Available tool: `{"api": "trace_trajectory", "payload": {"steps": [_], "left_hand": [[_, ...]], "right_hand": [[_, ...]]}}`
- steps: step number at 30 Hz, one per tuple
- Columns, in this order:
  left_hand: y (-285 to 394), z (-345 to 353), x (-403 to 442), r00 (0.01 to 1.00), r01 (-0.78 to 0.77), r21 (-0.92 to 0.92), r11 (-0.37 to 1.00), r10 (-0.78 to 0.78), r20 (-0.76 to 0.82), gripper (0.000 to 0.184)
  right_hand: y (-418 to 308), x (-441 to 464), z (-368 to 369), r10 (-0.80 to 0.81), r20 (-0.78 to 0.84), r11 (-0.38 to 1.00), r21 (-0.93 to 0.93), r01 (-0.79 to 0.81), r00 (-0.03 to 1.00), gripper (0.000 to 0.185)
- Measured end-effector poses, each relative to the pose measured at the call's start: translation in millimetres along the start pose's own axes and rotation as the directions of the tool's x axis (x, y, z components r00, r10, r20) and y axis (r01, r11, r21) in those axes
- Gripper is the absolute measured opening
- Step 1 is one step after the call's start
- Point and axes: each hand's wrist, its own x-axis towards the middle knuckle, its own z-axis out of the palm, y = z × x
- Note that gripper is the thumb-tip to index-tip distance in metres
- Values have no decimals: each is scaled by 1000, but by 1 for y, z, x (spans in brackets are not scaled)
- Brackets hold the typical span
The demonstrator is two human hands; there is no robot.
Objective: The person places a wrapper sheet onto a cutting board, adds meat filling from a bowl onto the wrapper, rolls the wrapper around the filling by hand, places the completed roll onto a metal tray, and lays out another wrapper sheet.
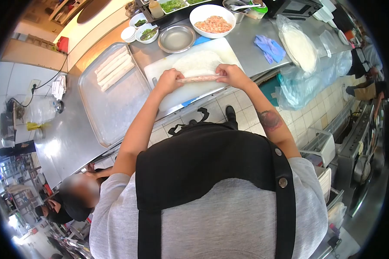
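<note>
On the white cutting board (168, 98) lies a round translucent wrapper sheet (197, 61). Its near edge is rolled round a pinkish filling, forming a thin roll (201, 79). My left hand (170, 80) pinches the roll's left end, and my right hand (232, 75) pinches its right end, fingers curled over it. To the left, a metal tray (109, 113) holds several white finished rolls (114, 68) side by side. Beyond the board stand a white bowl of pinkish filling (212, 24) and a round metal dish (176, 39).
A blue cloth (269, 48) and a bagged stack of wrappers (299, 47) lie on the counter at right. Small bowls of greens (147, 34) stand behind the tray. Another person (80, 194) is at lower left. Clear plastic (296, 88) hangs off the right edge.
</note>
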Motion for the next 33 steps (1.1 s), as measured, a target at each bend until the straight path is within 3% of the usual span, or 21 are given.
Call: {"api": "trace_trajectory", "payload": {"steps": [2,5,10,16,18,20,21,24,25,27,30,33], "left_hand": [[-2,-8,4,980,178,-121,977,-165,111,26],[-17,-17,14,969,214,-182,960,-185,163,25],[-25,-23,27,955,239,-170,956,-201,217,17],[-36,-17,36,967,180,-138,974,-150,205,14],[-28,-18,35,970,172,-157,973,-139,201,15],[-17,-13,31,998,26,-87,996,-21,53,16],[-13,-7,29,998,28,-88,996,-23,52,16],[9,9,18,976,-187,-16,982,184,-120,21],[18,15,13,976,-186,-16,982,182,-122,21],[32,26,7,929,-236,25,971,233,-287,20],[35,35,5,934,-196,67,978,207,-293,19],[28,37,6,934,-193,68,979,205,-291,20]], "right_hand": [[1,4,-6,4,15,1000,6,-4,1000,28],[3,11,-12,11,47,1000,-15,-11,999,21],[5,22,-14,-28,34,993,-112,32,999,8],[-9,26,-9,75,-28,963,-256,-80,997,10],[-9,29,-1,-240,-73,956,-194,222,968,18],[-9,29,8,-258,-29,951,-184,249,966,21],[-9,28,12,-277,11,946,-173,274,961,24],[-10,25,15,-303,-23,940,-174,295,953,22],[-12,24,16,-305,-21,939,-174,297,952,22],[-22,23,14,-275,13,939,-210,271,961,21],[-31,28,26,-348,-32,917,-221,333,937,22],[-33,30,34,-315,-58,921,-261,290,947,25]]}}
